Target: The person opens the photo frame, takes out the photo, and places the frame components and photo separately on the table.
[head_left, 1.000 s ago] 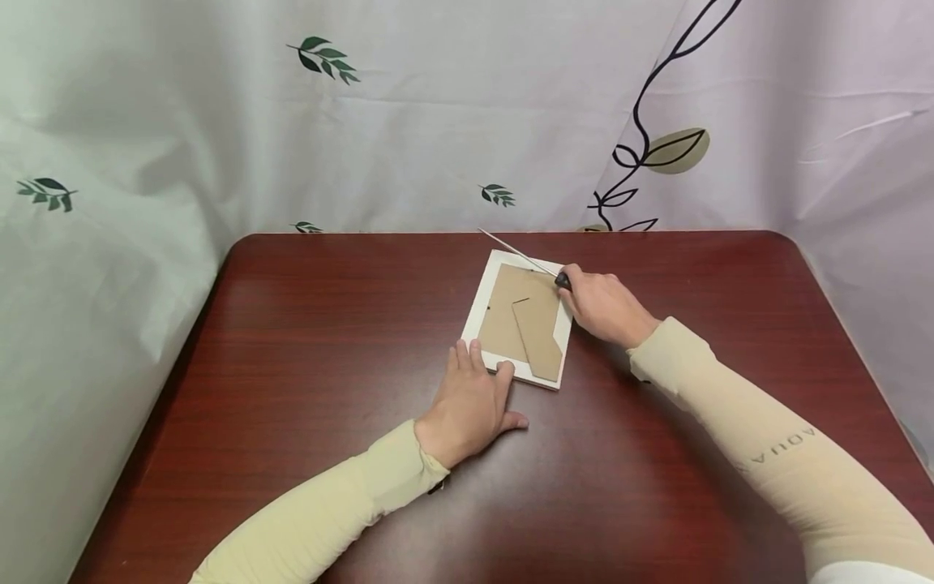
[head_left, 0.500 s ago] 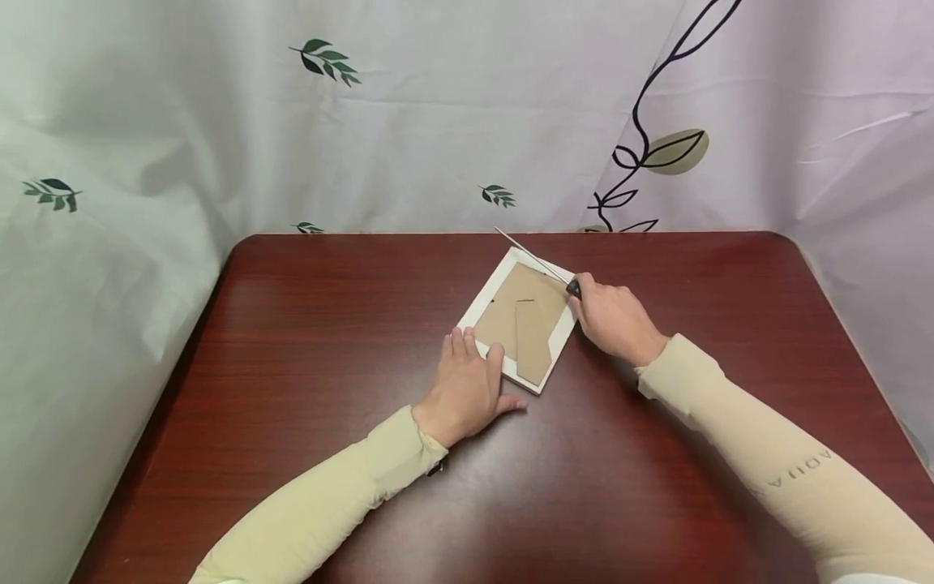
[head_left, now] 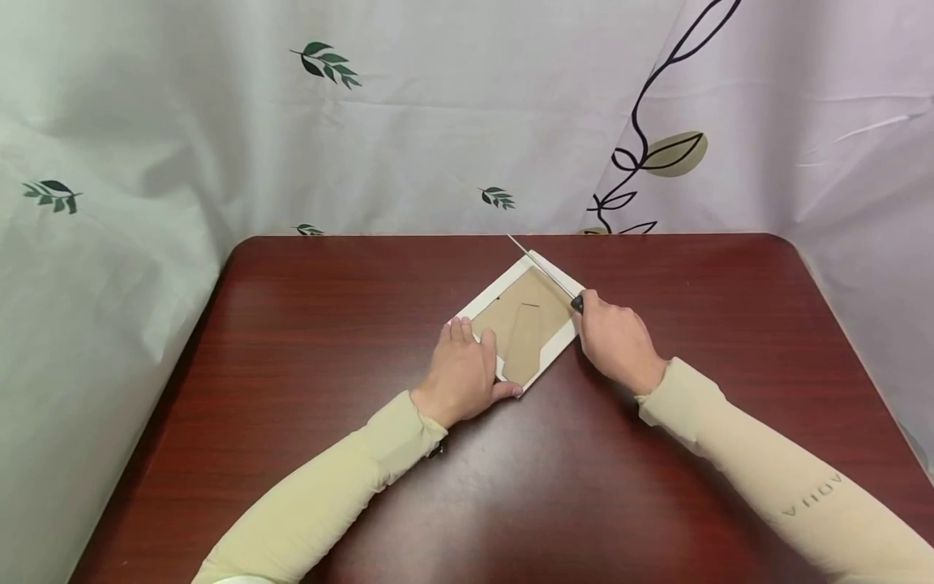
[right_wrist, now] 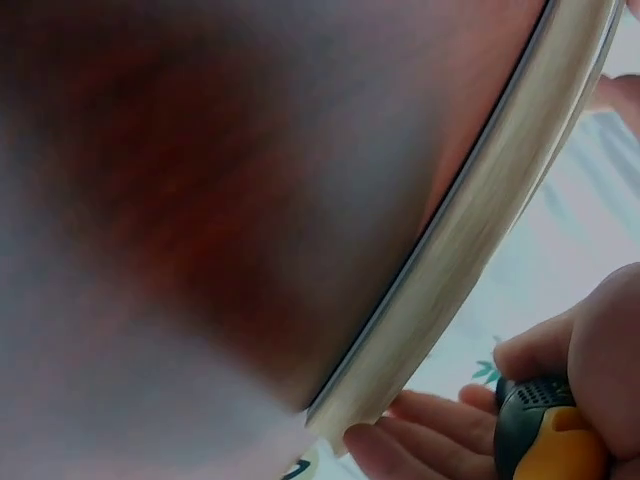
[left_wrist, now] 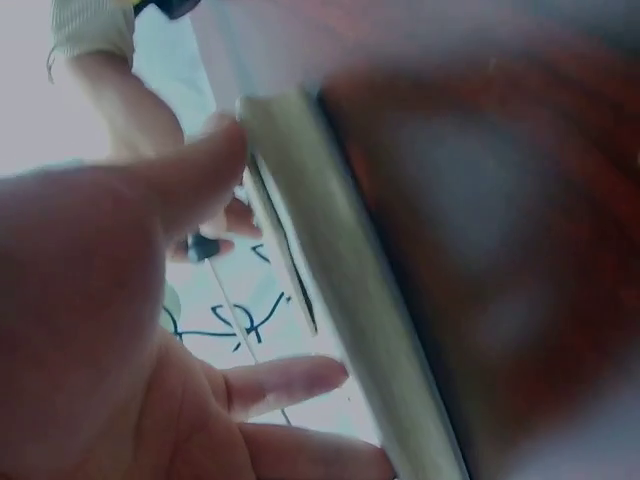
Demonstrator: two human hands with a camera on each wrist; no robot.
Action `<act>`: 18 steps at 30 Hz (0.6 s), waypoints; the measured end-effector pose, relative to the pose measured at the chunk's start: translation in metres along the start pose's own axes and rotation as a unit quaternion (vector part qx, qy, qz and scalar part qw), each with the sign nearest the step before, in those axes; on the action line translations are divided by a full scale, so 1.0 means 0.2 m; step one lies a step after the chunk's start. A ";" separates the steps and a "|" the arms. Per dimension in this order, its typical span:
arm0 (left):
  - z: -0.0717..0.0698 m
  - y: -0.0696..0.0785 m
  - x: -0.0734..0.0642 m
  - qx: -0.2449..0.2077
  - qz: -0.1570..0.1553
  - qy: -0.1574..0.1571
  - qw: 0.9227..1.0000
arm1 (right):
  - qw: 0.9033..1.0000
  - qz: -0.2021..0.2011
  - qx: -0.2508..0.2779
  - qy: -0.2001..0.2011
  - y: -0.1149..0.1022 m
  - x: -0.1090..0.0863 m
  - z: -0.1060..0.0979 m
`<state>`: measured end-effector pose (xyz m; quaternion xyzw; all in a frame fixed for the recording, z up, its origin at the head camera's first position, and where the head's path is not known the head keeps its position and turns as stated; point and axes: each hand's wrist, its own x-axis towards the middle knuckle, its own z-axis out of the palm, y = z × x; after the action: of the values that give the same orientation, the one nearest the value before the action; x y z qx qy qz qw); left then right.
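Observation:
A white picture frame [head_left: 503,288] lies face down on the table, showing its brown backing board [head_left: 511,324] and a flat fold-out stand [head_left: 524,357]. My left hand [head_left: 460,369] rests at its near left edge, fingers extended onto the border and thumb by the near corner. My right hand [head_left: 619,341] grips a screwdriver [head_left: 543,272]; the shaft slants over the frame's far edge. In the right wrist view its black and yellow handle [right_wrist: 555,440] sits in the palm, while some fingers touch the frame's side [right_wrist: 450,270]. Whether the tip touches anything is unclear.
The dark red wooden table [head_left: 328,324] has rounded far corners. Behind it hangs a pale curtain [head_left: 438,105] with leaf prints, and more fabric drapes down both sides.
The picture frame has turned clockwise on the table. My left hand has moved slightly up and left, and my right hand slightly right and down with the screwdriver.

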<state>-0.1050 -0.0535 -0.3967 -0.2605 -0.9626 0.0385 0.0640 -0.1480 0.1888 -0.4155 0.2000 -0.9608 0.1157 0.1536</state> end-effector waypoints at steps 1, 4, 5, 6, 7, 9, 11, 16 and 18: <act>-0.01 -0.01 0.00 -0.003 0.003 -0.008 1.000 | 1.000 0.000 -0.003 0.004 0.00 -0.01 0.00; -0.02 -0.03 0.02 -0.024 0.007 -0.033 0.999 | 1.000 -0.002 -0.012 0.012 -0.01 -0.03 0.00; -0.03 -0.04 0.02 -0.032 0.007 -0.039 0.999 | 1.000 -0.002 -0.014 0.013 -0.02 -0.03 0.00; -0.03 -0.04 0.03 -0.037 0.007 -0.048 0.998 | 1.000 -0.001 -0.015 0.015 -0.02 -0.04 0.00; -0.03 -0.05 0.03 -0.041 0.007 -0.057 0.998 | 1.000 0.001 -0.015 0.015 -0.02 -0.04 0.00; -0.04 -0.06 0.04 -0.047 0.009 -0.071 0.996 | 1.000 0.002 -0.014 0.015 -0.02 -0.05 0.00; -0.04 -0.06 0.05 -0.046 0.011 -0.088 0.995 | 1.000 0.001 -0.013 0.017 -0.03 -0.05 -0.01; -0.07 -0.07 0.08 -0.047 0.010 -0.137 0.989 | 1.000 -0.005 -0.014 0.027 -0.04 -0.06 -0.02; -0.07 -0.08 0.09 -0.049 0.008 -0.159 0.986 | 0.999 -0.004 -0.013 0.031 -0.05 -0.07 -0.03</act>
<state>-0.1263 -0.0573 -0.3787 -0.2612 -0.9592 0.0324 -0.1034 -0.1304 0.1870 -0.4141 0.1984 -0.9561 0.1087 0.1865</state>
